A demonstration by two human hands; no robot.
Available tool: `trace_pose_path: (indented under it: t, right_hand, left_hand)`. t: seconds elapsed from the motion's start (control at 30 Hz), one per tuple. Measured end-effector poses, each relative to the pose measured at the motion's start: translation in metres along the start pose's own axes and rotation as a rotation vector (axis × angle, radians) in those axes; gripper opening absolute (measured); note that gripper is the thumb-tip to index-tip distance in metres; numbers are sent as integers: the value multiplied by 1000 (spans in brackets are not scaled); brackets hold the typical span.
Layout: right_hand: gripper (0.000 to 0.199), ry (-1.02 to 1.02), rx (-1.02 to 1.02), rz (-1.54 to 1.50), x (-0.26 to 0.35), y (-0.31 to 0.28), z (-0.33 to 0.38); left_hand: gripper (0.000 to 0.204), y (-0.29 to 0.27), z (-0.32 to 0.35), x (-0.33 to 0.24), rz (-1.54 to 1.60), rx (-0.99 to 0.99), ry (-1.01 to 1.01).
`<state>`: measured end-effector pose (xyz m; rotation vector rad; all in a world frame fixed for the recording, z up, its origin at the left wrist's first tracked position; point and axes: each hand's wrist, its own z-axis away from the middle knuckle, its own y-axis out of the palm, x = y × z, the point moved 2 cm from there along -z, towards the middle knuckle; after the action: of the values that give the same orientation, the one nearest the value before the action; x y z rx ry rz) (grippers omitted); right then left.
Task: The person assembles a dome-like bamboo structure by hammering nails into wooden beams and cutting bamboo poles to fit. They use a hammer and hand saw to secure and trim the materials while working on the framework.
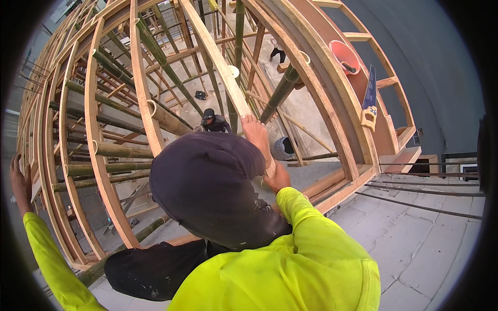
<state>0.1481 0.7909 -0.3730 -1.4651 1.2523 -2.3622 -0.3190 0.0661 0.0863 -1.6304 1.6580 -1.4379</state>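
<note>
My right hand (279, 177), in a yellow sleeve, is closed around the near end of a long pale timber strip (210, 49). The strip runs away from me across the frame. What looks like my bare foot (256, 136) presses on it just beyond the hand. My bent knee (207, 181) in dark trousers fills the middle and hides part of the frame. At the far left my left hand (21, 184) rests against the outer curved timber rib (44, 171), fingers stretched upward. A handsaw (370, 99) with a blue blade and pale wooden handle lies on the right-hand boards.
An orange bucket (344, 56) with a tool inside sits beyond the saw. Green bamboo poles (122, 150) pass beneath the curved ribs, with gaps opening to the floor below. A person in a black cap (209, 118) and a dark bucket (283, 148) are down there. Metal bars (425, 207) project at right.
</note>
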Motion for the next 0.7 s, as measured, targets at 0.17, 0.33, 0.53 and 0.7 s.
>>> trace_pose_path:
  t: [0.17, 0.33, 0.53, 0.7]
  right_hand:
    - [76, 13, 33, 48, -1, 3, -5]
    - [78, 16, 96, 64, -8, 10, -8]
    - [80, -39, 350, -4, -23, -6, -30]
    - [51, -191, 368, 149, -13, -103, -138]
  left_hand:
    - [46, 42, 6, -77, 53, 161, 40]
    - [50, 68, -7, -183, 143, 326, -57]
    - [55, 118, -52, -300, 304, 341, 72]
    - [54, 157, -107, -409, 457, 384, 118]
